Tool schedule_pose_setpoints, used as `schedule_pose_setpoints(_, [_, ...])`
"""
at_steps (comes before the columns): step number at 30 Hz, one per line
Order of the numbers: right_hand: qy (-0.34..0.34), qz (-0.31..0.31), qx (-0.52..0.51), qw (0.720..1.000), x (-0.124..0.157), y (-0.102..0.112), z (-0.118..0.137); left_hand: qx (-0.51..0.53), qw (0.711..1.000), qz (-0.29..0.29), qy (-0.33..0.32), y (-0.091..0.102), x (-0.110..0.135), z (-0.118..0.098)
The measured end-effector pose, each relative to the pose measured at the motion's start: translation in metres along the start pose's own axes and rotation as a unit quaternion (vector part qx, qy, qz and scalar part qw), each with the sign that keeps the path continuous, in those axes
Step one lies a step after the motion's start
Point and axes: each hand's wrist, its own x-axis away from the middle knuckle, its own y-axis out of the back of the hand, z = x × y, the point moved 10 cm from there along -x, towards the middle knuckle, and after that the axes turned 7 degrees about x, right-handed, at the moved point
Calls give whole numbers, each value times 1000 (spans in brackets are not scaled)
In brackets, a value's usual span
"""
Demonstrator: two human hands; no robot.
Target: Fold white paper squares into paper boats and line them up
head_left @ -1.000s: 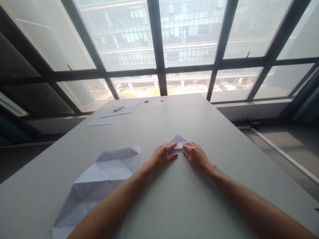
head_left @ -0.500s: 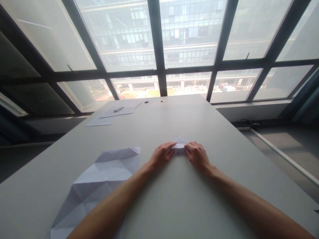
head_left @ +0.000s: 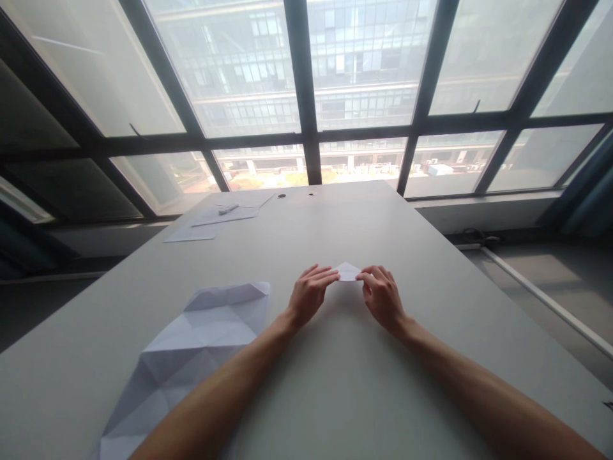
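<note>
A small folded piece of white paper (head_left: 348, 272), pointed at its far side, is between my two hands over the white table (head_left: 330, 377). My left hand (head_left: 309, 294) grips its left end with thumb and fingers. At the right end, my right hand (head_left: 382, 295) pinches it in the same way. Fingers cover both ends of the paper. Partly under my left forearm lies a large creased sheet of white paper (head_left: 205, 332), its folds standing up a little from the tabletop.
Farther back on the left, flat white sheets (head_left: 191, 233) lie with a small whitish object (head_left: 228, 209) on top, too small to name. Near the far edge is a dark round hole (head_left: 281, 196). Dark-framed windows (head_left: 306, 134) rise beyond the table.
The near flap of the small paper, raised before, is now folded out of sight, leaving a flat triangular shape. My fingers have shifted slightly, and the large creased sheet has hardly moved.
</note>
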Motion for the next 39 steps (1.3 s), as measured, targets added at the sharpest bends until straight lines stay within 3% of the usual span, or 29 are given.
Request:
schedule_pose_setpoints(6, [-3,81,45,996,2,-17,-4,-39,993,103,44,-21,6,8])
schedule_pose_setpoints(9, [1,111,58,992,4,-24,-2,-51,990,124,50,-25,7,4])
schedule_pose_setpoints(12, [4,131,67,989,7,-27,3,-27,992,121,29,-29,7,-6])
schedule_pose_setpoints(17, [-7,121,65,991,7,-26,6,12,984,176,16,-48,11,-9])
schedule_pose_setpoints(21, [-67,73,99,990,6,-17,-10,8,985,169,21,-48,12,-4])
schedule_pose_setpoints(25, [-101,76,116,985,7,-20,-25,2,989,146,37,-45,12,1])
schedule_pose_setpoints(39, [-101,63,14,993,5,-21,-31,23,994,102,28,-35,6,0])
